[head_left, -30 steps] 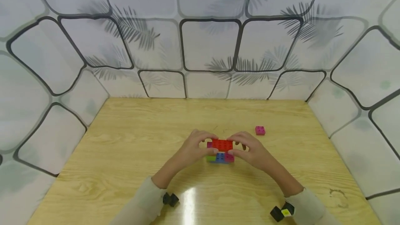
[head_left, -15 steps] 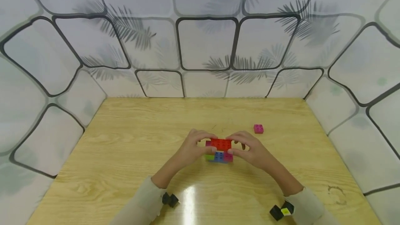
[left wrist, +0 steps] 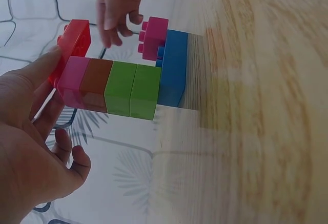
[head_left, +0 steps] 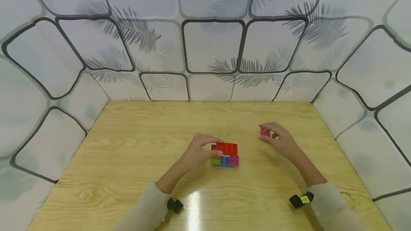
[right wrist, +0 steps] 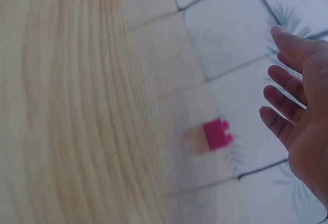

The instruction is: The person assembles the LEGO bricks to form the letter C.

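Observation:
A stack of toy building bricks stands on the table, topped by a red brick [head_left: 228, 148]. My left hand [head_left: 203, 151] holds this red brick between thumb and fingers at its left end. The left wrist view shows a pink brick [left wrist: 74, 80], a brown brick [left wrist: 96, 84] and two green bricks [left wrist: 121, 88] stacked under it, above a blue base brick [left wrist: 173, 67]. Another pink brick [left wrist: 155, 38] sits on the base's other end. My right hand [head_left: 280, 139] hovers over a small pink brick [right wrist: 215, 134], fingers spread and apart from it in the right wrist view.
The wooden table [head_left: 154, 124] carries the stack near its middle, with the small pink brick farther back on the right. A patterned white covering [head_left: 212, 45] rises behind the table and along both sides. Black wrist devices [head_left: 302, 200] sit at the sleeve cuffs.
My right hand has left the red brick and moved right and back, to the small pink brick. My left hand stays on the red brick; the stack has not moved.

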Demonstrator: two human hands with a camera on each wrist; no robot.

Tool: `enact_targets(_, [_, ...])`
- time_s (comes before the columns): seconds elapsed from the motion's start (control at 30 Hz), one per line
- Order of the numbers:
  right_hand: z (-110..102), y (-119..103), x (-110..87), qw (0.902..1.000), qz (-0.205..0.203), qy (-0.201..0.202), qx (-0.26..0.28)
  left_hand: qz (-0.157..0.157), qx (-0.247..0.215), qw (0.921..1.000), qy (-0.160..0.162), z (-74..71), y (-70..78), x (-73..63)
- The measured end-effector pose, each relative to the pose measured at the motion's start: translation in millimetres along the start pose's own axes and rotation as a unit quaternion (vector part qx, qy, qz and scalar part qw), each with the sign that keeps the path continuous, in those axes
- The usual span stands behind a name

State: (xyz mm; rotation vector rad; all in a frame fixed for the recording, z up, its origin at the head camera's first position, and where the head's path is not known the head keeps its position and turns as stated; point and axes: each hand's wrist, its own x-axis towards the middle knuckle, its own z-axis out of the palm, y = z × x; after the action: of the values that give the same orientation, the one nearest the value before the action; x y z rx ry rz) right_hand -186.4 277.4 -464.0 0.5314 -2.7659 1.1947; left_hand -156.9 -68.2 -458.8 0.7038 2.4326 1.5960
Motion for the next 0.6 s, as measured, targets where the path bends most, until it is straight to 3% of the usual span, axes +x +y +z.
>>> enact_targets(0.23, [-13, 38, 7.0, 0.9986, 0.042, -0.024, -0.020, -0.003, 0.008, 1.0000, 0.001, 1.7, -1.1, -0.7])
enact_targets(0.6, [-13, 60, 13.0, 0.9962, 0.046, -0.073, -0.015, 0.002, 0.028, 0.9994, 0.022, 2.8, 2.3, -2.1])
